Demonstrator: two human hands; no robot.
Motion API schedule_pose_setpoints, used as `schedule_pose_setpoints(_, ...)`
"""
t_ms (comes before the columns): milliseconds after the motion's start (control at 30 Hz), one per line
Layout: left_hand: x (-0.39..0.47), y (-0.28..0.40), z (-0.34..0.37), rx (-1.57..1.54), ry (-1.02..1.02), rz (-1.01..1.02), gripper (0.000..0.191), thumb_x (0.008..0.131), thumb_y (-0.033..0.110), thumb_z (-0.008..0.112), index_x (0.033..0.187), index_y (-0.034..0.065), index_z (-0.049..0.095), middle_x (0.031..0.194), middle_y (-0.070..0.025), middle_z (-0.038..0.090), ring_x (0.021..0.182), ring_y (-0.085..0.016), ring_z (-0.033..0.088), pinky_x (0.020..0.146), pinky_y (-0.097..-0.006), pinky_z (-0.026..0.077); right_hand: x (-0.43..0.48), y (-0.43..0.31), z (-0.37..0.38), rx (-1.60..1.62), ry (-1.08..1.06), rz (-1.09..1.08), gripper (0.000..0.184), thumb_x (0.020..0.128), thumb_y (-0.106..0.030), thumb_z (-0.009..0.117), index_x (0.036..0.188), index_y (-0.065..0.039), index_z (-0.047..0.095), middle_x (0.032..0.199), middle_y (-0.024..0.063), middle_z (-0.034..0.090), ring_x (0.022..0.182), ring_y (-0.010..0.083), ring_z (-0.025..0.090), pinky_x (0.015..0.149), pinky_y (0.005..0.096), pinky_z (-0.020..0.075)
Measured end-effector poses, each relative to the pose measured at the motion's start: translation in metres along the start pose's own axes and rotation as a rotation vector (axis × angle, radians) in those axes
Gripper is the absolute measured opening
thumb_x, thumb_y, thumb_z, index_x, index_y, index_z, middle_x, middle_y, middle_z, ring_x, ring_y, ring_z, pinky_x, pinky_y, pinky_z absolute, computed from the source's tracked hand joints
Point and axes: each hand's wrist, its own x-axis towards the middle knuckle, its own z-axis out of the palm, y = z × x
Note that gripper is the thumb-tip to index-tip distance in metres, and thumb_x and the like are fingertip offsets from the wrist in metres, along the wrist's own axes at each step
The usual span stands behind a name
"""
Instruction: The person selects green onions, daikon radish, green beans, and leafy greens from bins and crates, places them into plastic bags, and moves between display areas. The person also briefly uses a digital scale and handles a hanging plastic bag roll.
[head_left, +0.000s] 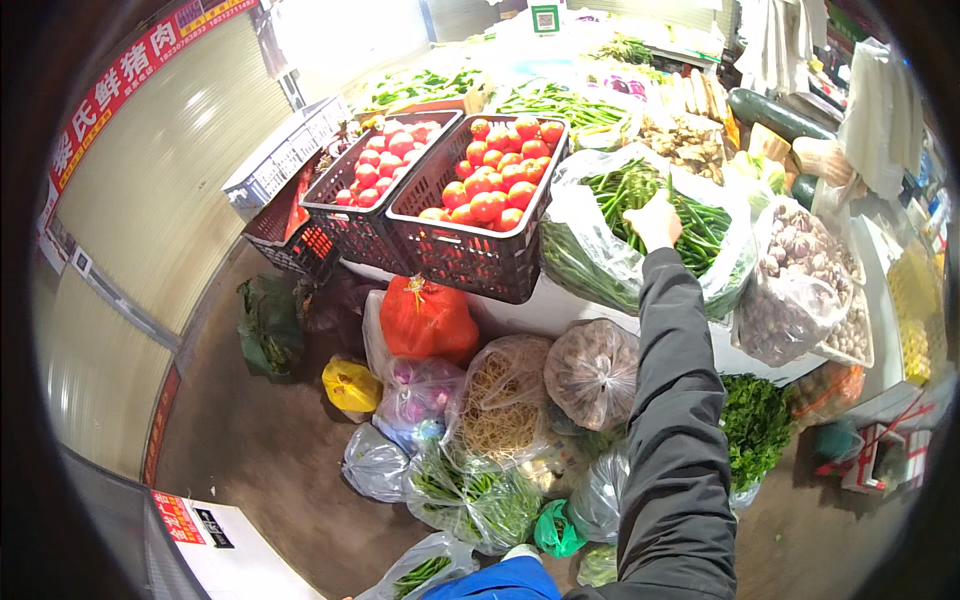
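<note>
My right hand (655, 220) reaches into an opened clear plastic bag (574, 184) of long green peppers (701, 225) on the stall. Its thumb points left and its fingers are among the peppers; whether they grip any is hidden. Lighter green, slender pods (626, 182) lie just left of the fingers. At the bottom edge, a skin-toned sliver beside a clear bag with green vegetables (424, 574) may be my left hand; the rest is out of view. A bag of garlic bulbs (799, 255) stands right of the pepper bag.
Two black crates of tomatoes (487, 202) (386, 165) stand left of the pepper bag. Tied bags, including a red bag (427, 319) and a bag of brown roots (504, 401), crowd the floor before me. Leafy greens (756, 431) sit right of my sleeve.
</note>
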Motion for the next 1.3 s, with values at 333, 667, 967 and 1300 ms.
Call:
schedule_pose_setpoints(333, 0.024, -0.026, -0.046, 0.028, 0.128, -0.053, 0.027, 0.092, 0.025, 0.062, 0.115, 0.0107, 0.064, 0.064, 0.0017, 0.045, 0.05, -0.013, 0.043, 0.048, -0.03, 0.044, 0.007, 0.012, -0.012, 0.039, 0.025, 0.053, 0.08, 0.067, -0.042, 0.081, 0.127, -0.004, 0.044, 0.107, 0.0226, 0.068, 0.1, 0.0364, 0.067, 0.086, 0.0448, 0.0523)
schedule_pose_setpoints(667, 0.028, -0.041, -0.071, 0.074, -0.031, -0.134, 0.017, 0.087, 0.022, 0.068, 0.096, 0.0102, 0.06, 0.071, -0.0034, 0.055, 0.052, -0.016, 0.046, 0.043, -0.0275, 0.039, 0.074, 0.022, -0.046, 0.47, 0.363, -0.063, 0.101, 0.064, -0.036, 0.085, 0.142, 0.006, 0.036, 0.131, 0.0251, 0.057, 0.122, 0.0347, 0.056, 0.106, 0.0383, 0.0406)
schedule_pose_setpoints(967, 0.046, -0.039, -0.047, 0.232, 0.113, -0.116, 0.02, 0.084, 0.028, 0.07, 0.086, 0.0151, 0.054, 0.063, -0.0005, 0.048, 0.043, -0.016, 0.042, 0.036, -0.0279, 0.032, 0.091, 0.02, -0.087, 0.603, 0.639, -0.049, 0.089, 0.066, -0.04, 0.084, 0.131, 0.003, 0.041, 0.116, 0.0208, 0.066, 0.109, 0.0354, 0.063, 0.097, 0.0394, 0.046)
schedule_pose_setpoints(1300, 0.067, -0.052, -0.058, 0.244, 0.181, -0.274, 0.054, 0.089, 0.067, 0.053, 0.084, 0.0136, 0.045, 0.055, -0.0024, 0.04, 0.044, -0.019, 0.042, 0.038, -0.0347, 0.033, 0.105, 0.053, -0.1, 0.431, 0.622, 0.095, 0.097, 0.063, -0.041, 0.085, 0.136, 0.006, 0.04, 0.12, 0.0227, 0.064, 0.113, 0.0349, 0.061, 0.101, 0.0386, 0.0439)
